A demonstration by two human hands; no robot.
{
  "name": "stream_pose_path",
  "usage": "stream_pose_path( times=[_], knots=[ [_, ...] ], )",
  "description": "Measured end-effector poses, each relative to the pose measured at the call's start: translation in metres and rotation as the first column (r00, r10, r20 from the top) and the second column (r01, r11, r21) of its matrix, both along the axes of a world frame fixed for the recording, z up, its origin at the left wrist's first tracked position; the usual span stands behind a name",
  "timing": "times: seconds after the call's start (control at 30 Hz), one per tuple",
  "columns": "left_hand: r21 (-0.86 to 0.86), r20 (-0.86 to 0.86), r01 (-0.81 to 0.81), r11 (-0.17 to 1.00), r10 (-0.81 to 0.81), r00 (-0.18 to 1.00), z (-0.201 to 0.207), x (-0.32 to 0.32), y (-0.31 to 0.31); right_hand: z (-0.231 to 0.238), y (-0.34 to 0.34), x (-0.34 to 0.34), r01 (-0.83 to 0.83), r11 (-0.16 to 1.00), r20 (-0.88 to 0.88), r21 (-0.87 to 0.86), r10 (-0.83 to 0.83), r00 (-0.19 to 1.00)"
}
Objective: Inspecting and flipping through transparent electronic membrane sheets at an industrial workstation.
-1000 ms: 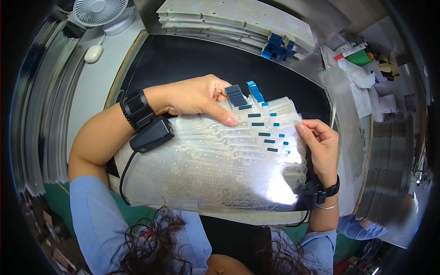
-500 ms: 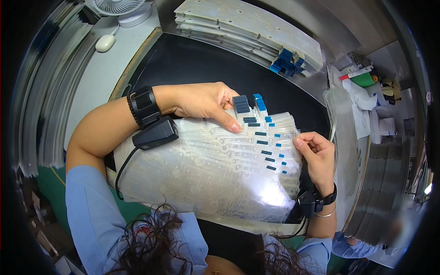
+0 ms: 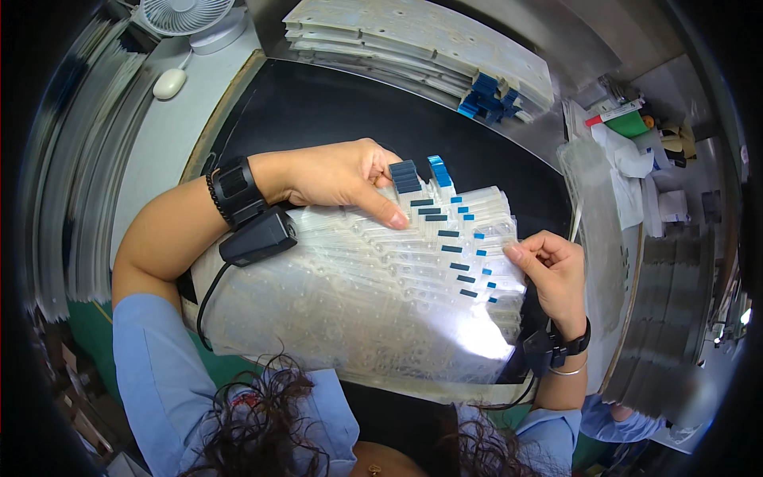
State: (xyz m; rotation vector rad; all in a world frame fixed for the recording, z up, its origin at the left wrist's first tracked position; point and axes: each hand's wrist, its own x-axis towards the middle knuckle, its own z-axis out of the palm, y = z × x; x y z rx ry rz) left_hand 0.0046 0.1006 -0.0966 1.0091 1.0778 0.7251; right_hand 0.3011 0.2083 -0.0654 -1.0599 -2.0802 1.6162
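A thick sheaf of translucent plastic sheets lies fanned out before me, each with dark and bright blue patches near its far right corner. My left hand grips the far edge of the sheaf, thumb flat on top and fingers curled behind it, beside the still-bunched patches. Below that bunch the patches are spread into two stepped rows. My right hand is closed, thumb and forefinger pinching the right edge of the fanned sheets. A bright light glares on the near right part of the sheaf.
Behind the black work surface lies a stack of pale sheets with blue ends. A white fan and a white mouse are at far left. Sheets are stacked at left and right. Another person's sleeve shows lower right.
The patches nearest the bunch have spread a little further apart. My right hand has slid slightly down along the sheet edges. The left hand keeps its grip, and the view has shifted slightly.
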Motion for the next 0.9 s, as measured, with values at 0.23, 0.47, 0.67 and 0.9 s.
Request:
stream_pose_path(
  times=[0.23, 0.47, 0.67, 0.9],
  knots=[
    [0.045, -0.017, -0.02, 0.999, 0.021, 1.0, 0.002, 0.002, 0.0, 0.001, 0.0, -0.003, -0.049, 0.99, -0.057, -0.13, 0.042, 0.998],
    [-0.032, 0.029, -0.011, 0.999, 0.012, 1.0, 0.012, 0.004, 0.002, -0.012, 0.003, -0.012, 0.043, 0.998, -0.128, -0.044, -0.049, 0.991],
    [0.048, 0.023, 0.003, 0.999, -0.004, 1.0, 0.002, 0.001, -0.001, -0.019, 0.0, -0.013, 0.049, 0.999, -0.13, 0.012, -0.047, 0.99],
    [0.017, 0.121, 0.021, 1.0, -0.023, 0.992, 0.002, -0.001, 0.002, -0.017, 0.001, -0.013, 0.045, 0.998, -0.167, -0.054, -0.053, 0.985]
  ],
)
